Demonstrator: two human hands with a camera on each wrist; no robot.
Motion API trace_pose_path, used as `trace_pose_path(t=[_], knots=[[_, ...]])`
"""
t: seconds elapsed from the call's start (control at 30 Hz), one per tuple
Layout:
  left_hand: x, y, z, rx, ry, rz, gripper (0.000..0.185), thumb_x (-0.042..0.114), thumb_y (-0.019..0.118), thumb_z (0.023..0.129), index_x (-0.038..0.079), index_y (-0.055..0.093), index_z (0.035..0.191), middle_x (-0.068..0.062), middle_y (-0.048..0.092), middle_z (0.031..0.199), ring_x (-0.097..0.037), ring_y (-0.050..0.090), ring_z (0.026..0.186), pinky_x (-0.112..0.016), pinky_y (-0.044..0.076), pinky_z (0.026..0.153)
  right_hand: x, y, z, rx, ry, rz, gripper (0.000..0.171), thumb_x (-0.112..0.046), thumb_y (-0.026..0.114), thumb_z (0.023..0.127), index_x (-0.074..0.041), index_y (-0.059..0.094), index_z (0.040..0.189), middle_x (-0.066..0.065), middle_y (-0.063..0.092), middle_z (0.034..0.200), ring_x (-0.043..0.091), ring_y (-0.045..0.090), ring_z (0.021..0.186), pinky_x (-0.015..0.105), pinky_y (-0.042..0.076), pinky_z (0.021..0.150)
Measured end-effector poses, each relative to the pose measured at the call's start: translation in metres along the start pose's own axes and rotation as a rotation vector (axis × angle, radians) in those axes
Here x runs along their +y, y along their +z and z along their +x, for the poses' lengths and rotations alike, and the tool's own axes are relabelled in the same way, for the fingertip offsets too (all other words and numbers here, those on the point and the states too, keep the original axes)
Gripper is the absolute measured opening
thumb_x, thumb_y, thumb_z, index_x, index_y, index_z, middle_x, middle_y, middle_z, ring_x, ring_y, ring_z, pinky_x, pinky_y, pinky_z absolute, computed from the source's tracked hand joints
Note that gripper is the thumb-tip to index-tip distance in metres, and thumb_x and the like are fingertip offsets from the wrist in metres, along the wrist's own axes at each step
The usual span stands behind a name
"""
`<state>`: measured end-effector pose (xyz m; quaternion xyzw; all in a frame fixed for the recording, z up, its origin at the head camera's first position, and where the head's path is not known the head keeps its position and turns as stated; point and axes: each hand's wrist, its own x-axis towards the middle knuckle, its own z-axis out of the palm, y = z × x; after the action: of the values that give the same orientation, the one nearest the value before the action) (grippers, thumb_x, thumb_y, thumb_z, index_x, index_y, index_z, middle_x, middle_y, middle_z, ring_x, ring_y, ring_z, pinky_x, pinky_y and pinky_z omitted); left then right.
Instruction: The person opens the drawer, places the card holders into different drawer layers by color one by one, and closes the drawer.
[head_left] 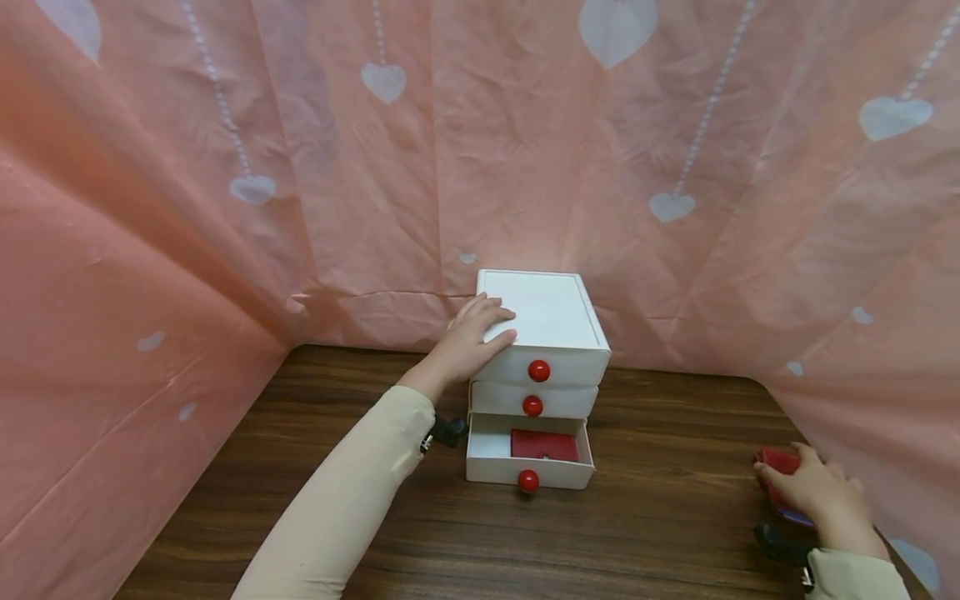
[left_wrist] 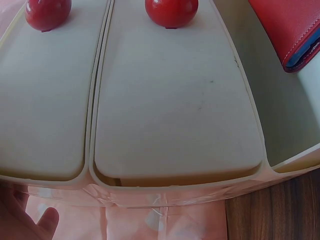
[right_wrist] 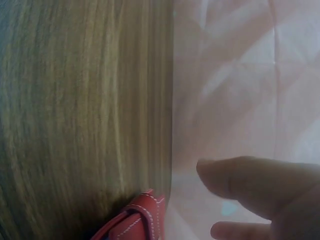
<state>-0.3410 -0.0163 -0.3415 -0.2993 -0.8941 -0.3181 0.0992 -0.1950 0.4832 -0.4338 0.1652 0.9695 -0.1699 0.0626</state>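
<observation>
A small white drawer unit (head_left: 540,308) with red knobs stands on the table, its bottom drawer (head_left: 487,446) pulled out. A red wallet (head_left: 543,445) lies inside that drawer; the left wrist view shows the wallet's corner (left_wrist: 292,30) with a blue lining. My left hand (head_left: 468,337) rests on the unit's top left edge, fingers spread. Far to the right, my right hand (head_left: 825,492) is over another red wallet (head_left: 776,460) with a bluish-purple part at its near end. In the right wrist view the visible fingers (right_wrist: 250,182) are extended, apart from this wallet (right_wrist: 137,222).
The upper drawer (head_left: 495,367) and middle drawer (head_left: 495,398) are closed. Pink curtain (head_left: 525,167) with pale hearts hangs behind and at both sides of the dark wooden table (head_left: 660,500). The right-hand wallet is close to the table's right edge.
</observation>
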Motion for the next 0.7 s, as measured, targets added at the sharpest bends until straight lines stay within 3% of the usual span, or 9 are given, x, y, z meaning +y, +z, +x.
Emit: trace_pose_path(t=[0.27, 0.7], knots=[[-0.001, 0.000, 0.000, 0.005, 0.008, 0.002, 0.044, 0.041, 0.055, 0.102, 0.017, 0.058, 0.139, -0.006, 0.039, 0.157, -0.023, 0.013, 0.152, -0.058, 0.013, 0.119, -0.004, 0.004, -0.002, -0.073, 0.090, 0.066, 0.107, -0.072, 0.048, 0.091, 0.009, 0.010, 0.149, 0.051, 0.021, 0.124, 0.069, 0.026, 0.107, 0.073, 0.038, 0.079], [-0.002, 0.000, -0.001, 0.004, 0.005, -0.005, 0.044, 0.041, 0.055, 0.102, 0.017, 0.058, 0.139, -0.006, 0.039, 0.156, -0.022, 0.012, 0.152, -0.056, 0.012, 0.119, -0.004, 0.014, 0.003, -0.058, 0.207, 0.104, 0.104, -0.069, 0.055, 0.088, 0.006, 0.013, 0.148, 0.046, 0.021, 0.121, 0.069, 0.026, 0.110, 0.077, 0.033, 0.087]])
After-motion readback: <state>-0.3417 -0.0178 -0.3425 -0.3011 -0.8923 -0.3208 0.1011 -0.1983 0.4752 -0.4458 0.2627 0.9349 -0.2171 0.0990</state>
